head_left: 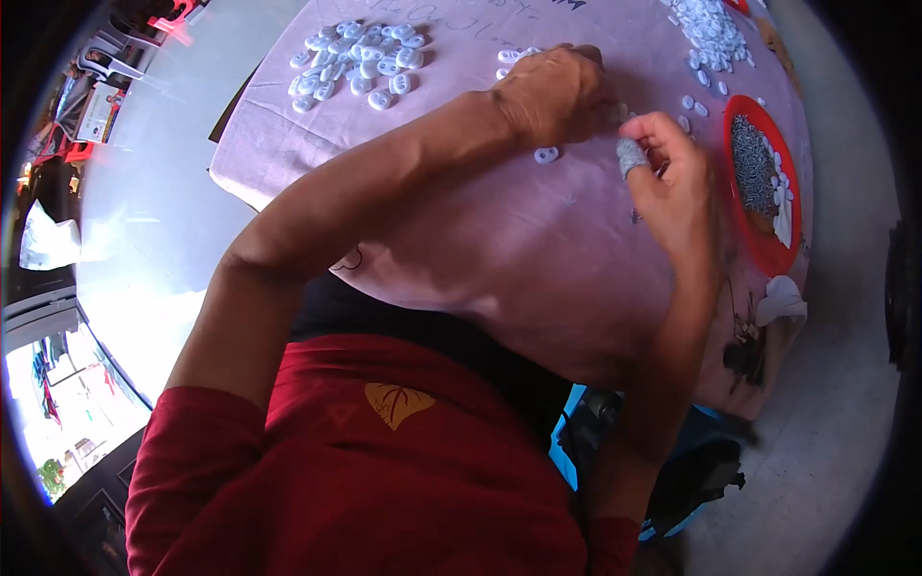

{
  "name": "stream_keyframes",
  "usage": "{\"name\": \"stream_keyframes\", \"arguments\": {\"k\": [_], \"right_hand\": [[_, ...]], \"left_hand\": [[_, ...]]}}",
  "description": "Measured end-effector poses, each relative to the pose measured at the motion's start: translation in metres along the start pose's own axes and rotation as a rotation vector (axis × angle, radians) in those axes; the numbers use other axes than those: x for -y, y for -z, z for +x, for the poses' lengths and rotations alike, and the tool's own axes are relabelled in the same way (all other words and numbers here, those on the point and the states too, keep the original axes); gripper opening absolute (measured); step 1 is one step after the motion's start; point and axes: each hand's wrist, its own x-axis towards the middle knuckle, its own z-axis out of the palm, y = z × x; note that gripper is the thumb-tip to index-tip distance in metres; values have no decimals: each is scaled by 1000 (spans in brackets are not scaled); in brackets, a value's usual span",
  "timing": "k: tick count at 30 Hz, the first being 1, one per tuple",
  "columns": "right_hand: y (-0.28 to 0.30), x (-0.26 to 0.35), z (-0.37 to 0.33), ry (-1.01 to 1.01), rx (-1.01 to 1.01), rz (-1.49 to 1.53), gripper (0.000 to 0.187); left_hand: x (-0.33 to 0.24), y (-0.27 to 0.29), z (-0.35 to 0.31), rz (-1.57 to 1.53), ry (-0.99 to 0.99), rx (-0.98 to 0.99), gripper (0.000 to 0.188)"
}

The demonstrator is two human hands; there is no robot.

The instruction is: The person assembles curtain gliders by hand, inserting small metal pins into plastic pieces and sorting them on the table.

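Observation:
My left hand (562, 96) is over the pink-covered table (461, 230), its back toward me and its fingers curled out of sight. Close beside it, my right hand (674, 168) has bent fingers and a grey wrap (631, 156) on one digit. A small pale thing seems to lie between the hands, too small to name. Just below my left hand sits a white oval plastic piece with two holes (545, 155). Two or three similar white pieces (508, 63) lie beyond its wrist.
A heap of assembled-looking white ovals (360, 58) spreads at the far left. Loose white parts (711, 34) are piled at the far right. A red tray (738, 108) at the right edge holds small metal springs (752, 163) and white bits. Dark tools (744, 355) lie nearer me.

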Motion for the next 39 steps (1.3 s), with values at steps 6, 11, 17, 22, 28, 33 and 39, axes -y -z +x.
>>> {"name": "stream_keyframes", "arguments": {"k": [6, 11, 17, 22, 28, 33, 39], "right_hand": [[-4, -14, -9, -58, -118, 300, 25], [-3, -12, -11, -48, -160, 265, 33], [-10, -11, -13, -23, -143, 262, 31], [-18, -4, -12, 32, -255, 372, 24], [-10, 8, -17, -21, -257, 677, 26], [-11, 17, -19, -32, -188, 751, 27], [-15, 15, -19, 0, -124, 742, 26]], "left_hand": [[8, 27, -10, -239, 232, -59, 22], [10, 24, -6, -158, 280, 44, 23], [-4, 22, -8, -87, 307, 86, 22], [-10, 31, -14, -438, 276, -43, 14], [-32, 50, -25, -1141, 609, 87, 12], [-39, 52, -38, -1296, 657, 155, 17], [-42, 46, -46, -1285, 641, 88, 13]]}}
